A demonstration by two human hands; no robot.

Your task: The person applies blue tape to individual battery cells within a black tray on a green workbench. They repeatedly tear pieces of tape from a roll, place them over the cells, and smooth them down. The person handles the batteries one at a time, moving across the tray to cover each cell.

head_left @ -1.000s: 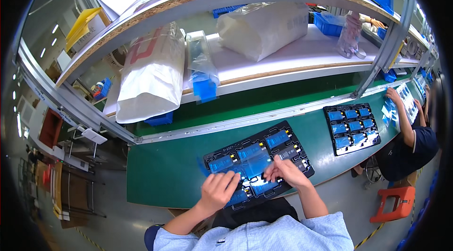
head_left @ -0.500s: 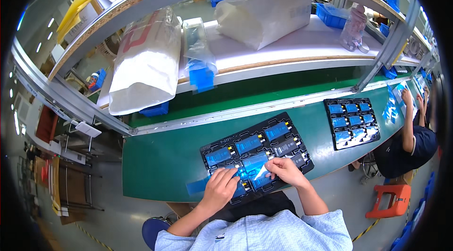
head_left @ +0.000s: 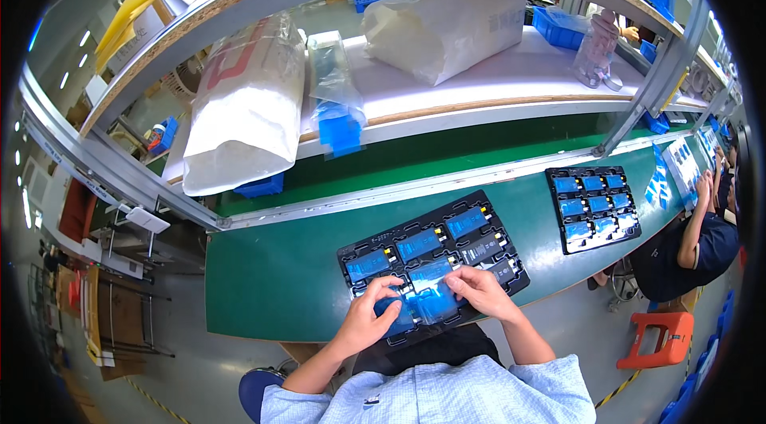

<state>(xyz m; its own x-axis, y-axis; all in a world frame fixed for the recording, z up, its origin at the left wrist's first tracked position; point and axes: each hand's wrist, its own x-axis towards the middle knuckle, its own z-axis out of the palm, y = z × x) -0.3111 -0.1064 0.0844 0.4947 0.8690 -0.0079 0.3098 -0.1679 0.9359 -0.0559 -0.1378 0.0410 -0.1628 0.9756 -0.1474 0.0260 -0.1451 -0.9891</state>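
Note:
A black moulded tray (head_left: pixel 359 250) lies at a slant before me. It holds flat, rectangular battery-like packs; several, such as the far-row pack (head_left: pixel 419 244), are covered in blue film, while others, like the right-hand pack (head_left: pixel 483 249), show a dark printed face. My right hand (head_left: pixel 487 295) pinches the edge of a clear blue film (head_left: pixel 433 299) over the near middle pack. My left hand (head_left: pixel 369 319) hovers at the tray's near left, thumb and fingers apart, above another blue pack. Its palm side is partly hidden.
A second black tray (head_left: pixel 573 244) of blue-covered packs stands farther right on the green table (head_left: pixel 263 280). Blue film strips (head_left: pixel 657 185) lie near a co-worker (head_left: pixel 694 244). White bags (head_left: pixel 247 121) sit on the shelf above. A red stool (head_left: pixel 656 340) stands on the floor.
The blue strip that stuck out left of my left hand no longer shows there. My left fingers have spread. The film under my right hand, lifted before, now lies flatter over the pack.

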